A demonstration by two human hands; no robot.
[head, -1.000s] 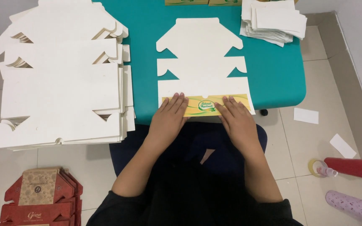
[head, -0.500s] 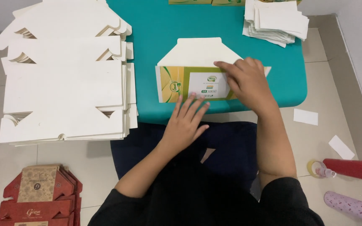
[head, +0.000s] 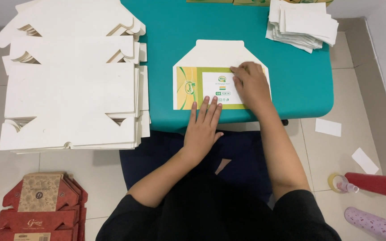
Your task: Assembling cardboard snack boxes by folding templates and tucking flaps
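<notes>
A pale tiled floor (head: 90,165) is seen from above, with a teal table (head: 300,89) set at the twelve o'clock side of the view. At the far left, toward seven o'clock, a pile of flat red carton blanks (head: 41,207) lies on the floor. Above it, at about ten o'clock, a tall stack of white die-cut carton blanks (head: 72,85) is spread out, its right edge just beside the table.

Near the middle of the table, a partly folded carton blank (head: 202,82) is laid flat near the front edge: a printed yellow-green and white panel is turned up, and a plain white flap points toward twelve o'clock. The left hand (head: 203,127) is pressed flat on the front edge of this blank at six o'clock, fingers straight and together, nothing clasped. The right hand (head: 250,87) is laid palm down over the right end of the printed panel at three o'clock, fingers loosely bent against the card, nothing gripped. The two hands are kept apart, both touching the same blank.

At one o'clock, a loose heap of white folded cards (head: 304,24) is set at the table's far right corner. On the floor to the right, two white paper scraps (head: 328,127) are scattered, and at four o'clock a tape roll (head: 336,182) lies just beside a red bottle (head: 376,184), with a pink patterned bottle (head: 374,224) below it.
</notes>
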